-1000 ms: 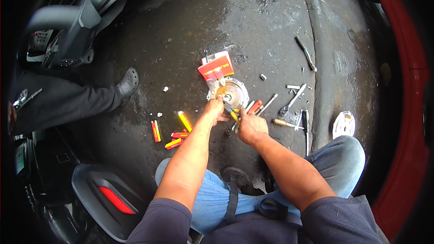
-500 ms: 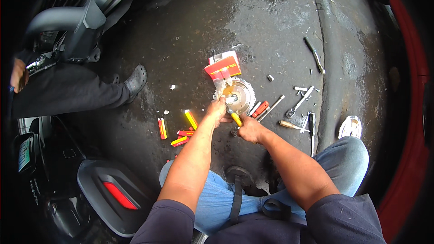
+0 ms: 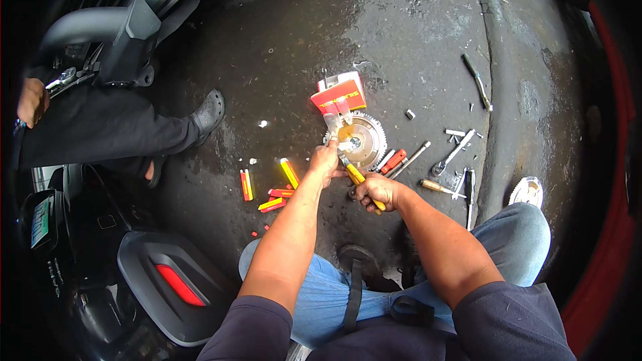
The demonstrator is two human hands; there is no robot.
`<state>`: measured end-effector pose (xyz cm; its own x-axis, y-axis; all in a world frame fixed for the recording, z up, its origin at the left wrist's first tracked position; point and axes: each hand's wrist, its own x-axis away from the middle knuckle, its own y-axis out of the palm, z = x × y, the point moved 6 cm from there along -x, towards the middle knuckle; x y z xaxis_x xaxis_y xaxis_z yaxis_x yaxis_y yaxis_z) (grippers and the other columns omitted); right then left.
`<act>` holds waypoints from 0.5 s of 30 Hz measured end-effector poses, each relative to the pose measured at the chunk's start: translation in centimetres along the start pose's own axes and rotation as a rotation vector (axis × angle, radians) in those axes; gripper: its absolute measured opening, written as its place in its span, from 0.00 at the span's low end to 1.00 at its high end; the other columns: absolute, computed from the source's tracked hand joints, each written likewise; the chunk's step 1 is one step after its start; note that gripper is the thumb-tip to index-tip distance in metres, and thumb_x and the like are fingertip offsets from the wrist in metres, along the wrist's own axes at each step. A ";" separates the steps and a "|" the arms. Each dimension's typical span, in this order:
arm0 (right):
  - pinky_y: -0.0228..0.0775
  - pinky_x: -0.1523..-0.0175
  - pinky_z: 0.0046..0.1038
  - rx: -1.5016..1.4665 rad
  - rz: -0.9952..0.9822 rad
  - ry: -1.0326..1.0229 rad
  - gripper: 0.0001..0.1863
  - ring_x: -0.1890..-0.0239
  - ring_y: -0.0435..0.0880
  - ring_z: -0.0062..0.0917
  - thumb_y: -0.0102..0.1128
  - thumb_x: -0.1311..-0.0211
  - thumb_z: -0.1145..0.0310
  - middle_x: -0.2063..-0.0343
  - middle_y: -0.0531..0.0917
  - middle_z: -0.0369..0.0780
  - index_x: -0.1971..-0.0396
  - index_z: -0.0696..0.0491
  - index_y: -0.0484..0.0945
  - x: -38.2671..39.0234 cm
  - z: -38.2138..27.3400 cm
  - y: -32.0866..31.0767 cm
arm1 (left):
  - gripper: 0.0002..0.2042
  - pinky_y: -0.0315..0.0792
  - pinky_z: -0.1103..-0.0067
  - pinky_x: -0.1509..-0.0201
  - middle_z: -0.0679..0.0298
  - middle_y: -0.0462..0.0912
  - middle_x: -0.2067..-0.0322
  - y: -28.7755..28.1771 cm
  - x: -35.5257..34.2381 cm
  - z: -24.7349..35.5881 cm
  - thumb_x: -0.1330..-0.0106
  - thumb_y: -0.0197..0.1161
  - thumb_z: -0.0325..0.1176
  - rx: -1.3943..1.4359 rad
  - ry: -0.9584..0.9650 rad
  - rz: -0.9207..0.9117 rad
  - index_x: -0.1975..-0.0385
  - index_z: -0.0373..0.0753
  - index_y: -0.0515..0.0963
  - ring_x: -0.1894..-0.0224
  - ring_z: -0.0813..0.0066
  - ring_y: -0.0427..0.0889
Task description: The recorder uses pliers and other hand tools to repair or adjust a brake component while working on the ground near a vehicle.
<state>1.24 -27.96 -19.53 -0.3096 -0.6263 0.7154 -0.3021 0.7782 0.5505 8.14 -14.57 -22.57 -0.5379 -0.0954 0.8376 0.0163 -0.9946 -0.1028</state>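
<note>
A toothed metal gear disc (image 3: 373, 132) lies flat on the dark floor in front of me. My left hand (image 3: 325, 162) is closed at its near left edge; what the fingers pinch is too small to make out. In my right hand (image 3: 376, 192) is a yellow-handled tool (image 3: 356, 174), its metal end pointing up-left toward the left fingers and the gear. The tool's exact kind is unclear. Just beyond the gear sits an open red-and-white box (image 3: 339, 95), with clear, shiny pieces (image 3: 333, 122) between the two.
Right of the gear lie a red-handled tool (image 3: 394, 160), a ratchet (image 3: 439, 168), a wooden-handled screwdriver (image 3: 433, 185) and a second gear (image 3: 527, 192). Several red-and-yellow slim boxes (image 3: 289, 172) are at left. Motorcycle parts (image 3: 167, 281) and another person's leg (image 3: 120, 130) occupy the left side.
My right hand now grips farther back on the yellow-handled tool, baring more of its handle. The left hand stays by the gear. The whole view has shifted slightly.
</note>
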 end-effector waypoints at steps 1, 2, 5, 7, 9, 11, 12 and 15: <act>0.61 0.81 0.22 -0.029 -0.025 0.008 0.25 0.84 0.65 0.16 0.54 0.54 0.78 0.82 0.67 0.31 0.51 0.56 0.66 -0.4 0.3 -0.1 | 0.26 0.81 0.62 0.68 0.49 0.76 0.61 -0.1 -0.1 -0.1 0.30 0.45 0.48 0.009 -0.010 0.006 0.50 0.26 0.67 0.68 0.53 0.82; 0.61 0.81 0.22 -0.058 -0.051 0.017 0.24 0.84 0.65 0.16 0.54 0.53 0.78 0.82 0.67 0.31 0.51 0.56 0.66 -0.8 0.7 0.0 | 0.26 0.81 0.62 0.67 0.50 0.76 0.61 -0.3 -0.2 -0.2 0.30 0.45 0.48 0.017 -0.021 0.013 0.51 0.26 0.68 0.68 0.54 0.81; 0.60 0.81 0.21 -0.190 -0.106 0.045 0.20 0.84 0.64 0.15 0.54 0.50 0.78 0.82 0.66 0.30 0.54 0.53 0.66 -1.8 1.7 -0.7 | 0.27 0.74 0.53 0.51 0.43 0.68 0.45 0.5 0.1 0.0 0.28 0.42 0.48 0.021 -0.058 -0.056 0.44 0.26 0.63 0.50 0.44 0.75; 0.60 0.81 0.21 -0.242 -0.155 0.048 0.19 0.84 0.64 0.15 0.53 0.49 0.78 0.82 0.66 0.31 0.55 0.53 0.66 -2.1 1.9 -0.5 | 0.28 0.73 0.52 0.50 0.43 0.66 0.43 0.2 0.1 -0.1 0.29 0.43 0.48 0.036 -0.069 -0.066 0.43 0.27 0.63 0.48 0.44 0.74; 0.59 0.81 0.21 -0.298 -0.199 0.050 0.18 0.84 0.63 0.15 0.53 0.48 0.78 0.82 0.66 0.31 0.56 0.52 0.66 -2.4 2.1 -0.5 | 0.28 0.71 0.51 0.49 0.43 0.65 0.42 0.5 0.3 0.1 0.29 0.43 0.49 0.049 -0.081 -0.082 0.43 0.27 0.62 0.47 0.44 0.73; 0.55 0.81 0.17 -0.364 -0.216 0.081 0.19 0.84 0.61 0.13 0.52 0.50 0.80 0.79 0.67 0.31 0.57 0.49 0.64 -2.6 2.5 -0.8 | 0.29 0.70 0.50 0.47 0.43 0.61 0.40 0.9 0.5 0.8 0.30 0.45 0.49 0.029 -0.041 -0.062 0.42 0.27 0.60 0.45 0.45 0.71; 0.55 0.81 0.17 -0.366 -0.219 0.080 0.19 0.84 0.61 0.13 0.52 0.50 0.80 0.79 0.67 0.31 0.57 0.49 0.64 -2.7 2.4 -0.9 | 0.29 0.70 0.50 0.47 0.43 0.61 0.40 0.8 0.6 1.0 0.30 0.45 0.49 0.026 -0.041 -0.059 0.42 0.27 0.60 0.45 0.45 0.71; 0.55 0.81 0.17 -0.447 -0.302 0.076 0.18 0.84 0.61 0.13 0.53 0.51 0.80 0.79 0.67 0.32 0.58 0.49 0.65 -2.6 2.2 -0.6 | 0.30 0.69 0.50 0.47 0.43 0.59 0.39 0.8 0.8 1.2 0.31 0.46 0.49 0.055 -0.055 -0.065 0.41 0.26 0.59 0.43 0.46 0.69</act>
<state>0.20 -26.84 -22.69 -0.1975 -0.8331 0.5167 0.0502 0.5178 0.8540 8.76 -15.50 -21.33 -0.4921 -0.0315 0.8700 0.0300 -0.9994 -0.0192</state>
